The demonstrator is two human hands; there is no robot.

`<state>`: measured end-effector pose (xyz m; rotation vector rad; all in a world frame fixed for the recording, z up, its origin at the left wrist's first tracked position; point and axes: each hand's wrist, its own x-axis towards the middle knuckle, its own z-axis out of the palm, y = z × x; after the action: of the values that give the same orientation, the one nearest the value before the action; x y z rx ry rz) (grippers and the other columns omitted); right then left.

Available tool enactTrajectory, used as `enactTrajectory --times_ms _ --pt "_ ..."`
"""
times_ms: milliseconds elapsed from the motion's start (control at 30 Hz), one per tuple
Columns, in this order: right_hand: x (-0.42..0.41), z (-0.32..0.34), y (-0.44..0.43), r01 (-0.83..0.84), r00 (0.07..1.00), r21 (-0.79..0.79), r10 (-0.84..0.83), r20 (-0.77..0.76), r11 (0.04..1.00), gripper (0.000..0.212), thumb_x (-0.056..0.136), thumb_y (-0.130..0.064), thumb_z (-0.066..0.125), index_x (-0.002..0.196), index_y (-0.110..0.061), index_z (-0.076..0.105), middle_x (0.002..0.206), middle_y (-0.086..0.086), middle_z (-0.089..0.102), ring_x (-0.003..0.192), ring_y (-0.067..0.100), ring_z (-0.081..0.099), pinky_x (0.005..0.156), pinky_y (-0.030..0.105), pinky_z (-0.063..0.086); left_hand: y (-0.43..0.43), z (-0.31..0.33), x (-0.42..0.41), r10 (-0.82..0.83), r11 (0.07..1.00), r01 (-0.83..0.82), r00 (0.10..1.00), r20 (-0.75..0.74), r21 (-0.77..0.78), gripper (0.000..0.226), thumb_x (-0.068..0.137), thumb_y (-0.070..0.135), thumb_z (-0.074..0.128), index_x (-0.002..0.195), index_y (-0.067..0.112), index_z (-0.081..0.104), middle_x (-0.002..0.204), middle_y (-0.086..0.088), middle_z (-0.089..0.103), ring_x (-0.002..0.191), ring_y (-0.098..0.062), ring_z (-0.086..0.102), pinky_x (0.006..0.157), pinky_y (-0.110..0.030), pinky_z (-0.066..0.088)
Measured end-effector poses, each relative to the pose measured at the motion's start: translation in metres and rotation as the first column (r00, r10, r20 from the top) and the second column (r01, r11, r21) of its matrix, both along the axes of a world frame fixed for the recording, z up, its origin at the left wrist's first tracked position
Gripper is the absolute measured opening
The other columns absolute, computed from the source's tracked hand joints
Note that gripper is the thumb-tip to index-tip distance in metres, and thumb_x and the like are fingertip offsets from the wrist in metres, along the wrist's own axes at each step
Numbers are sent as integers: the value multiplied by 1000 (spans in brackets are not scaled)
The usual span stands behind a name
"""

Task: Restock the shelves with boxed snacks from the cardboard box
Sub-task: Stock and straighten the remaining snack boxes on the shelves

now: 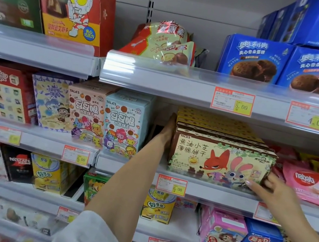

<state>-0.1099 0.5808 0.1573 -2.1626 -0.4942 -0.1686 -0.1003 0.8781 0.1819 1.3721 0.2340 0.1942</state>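
A row of brown and yellow biscuit boxes (221, 161) with a fox and a rabbit on the front stands on the middle shelf (216, 193). My left hand (168, 131) lies flat against the left side of the row, fingers straight and reaching back along the boxes. My right hand (268, 188) holds the lower right corner of the front box, thumb on its face and fingers curled round its side. The cardboard box is out of view.
Left of the row is a gap, then pale blue (123, 123) and pink (86, 114) pony boxes. Pink wafer packs (310, 183) lie to the right. Blue cake boxes (287, 65) and bagged chocolates (166, 43) sit on the shelf above, more snack boxes below.
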Motion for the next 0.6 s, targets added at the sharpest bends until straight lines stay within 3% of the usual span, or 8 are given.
enactTrajectory --times_ms 167,267,400,467,533,600 --pt "2 -2 0 -21 999 35 22 -26 999 44 82 -21 69 125 -16 57 124 5 61 124 24 50 100 39 39 -4 3 -8 -7 1000 6 1000 20 19 53 105 30 14 76 10 54 52 4 66 47 -6 63 52 -17 48" --pt "3 -3 1 -19 1000 36 19 -20 999 45 84 -21 68 126 -16 56 125 4 61 123 23 50 99 36 39 -7 3 -19 59 998 -59 998 -6 -13 57 103 41 18 74 12 58 53 0 66 50 -12 64 59 -24 48" --pt "-1 -1 3 -30 999 34 31 -24 999 42 85 -21 67 124 -12 55 123 5 61 124 22 49 94 30 38 -14 3 -43 131 978 -145 986 -103 -148 57 95 58 30 81 15 65 77 -8 72 87 -28 66 94 -39 48" --pt "-1 -2 3 -31 999 10 31 -34 999 40 85 -19 67 122 -10 54 120 5 62 121 21 51 93 28 38 -27 3 -62 192 971 -207 973 -124 -118 53 94 58 32 86 17 65 93 -9 71 103 -29 63 101 -43 43" --pt "-2 -2 2 -36 999 -9 36 -38 999 39 85 -18 68 120 -9 54 118 6 63 115 20 55 95 30 41 -39 3 -82 234 968 -241 967 -103 -64 54 94 59 27 109 20 61 120 -9 63 122 -25 51 110 -42 33" --pt "-5 3 3 -48 997 -6 48 -54 999 39 84 -14 68 120 -7 53 113 4 63 106 15 56 92 28 41 -47 4 -101 245 965 -239 969 -40 111 64 94 61 19 135 21 45 138 -2 49 133 -20 38 113 -37 24"
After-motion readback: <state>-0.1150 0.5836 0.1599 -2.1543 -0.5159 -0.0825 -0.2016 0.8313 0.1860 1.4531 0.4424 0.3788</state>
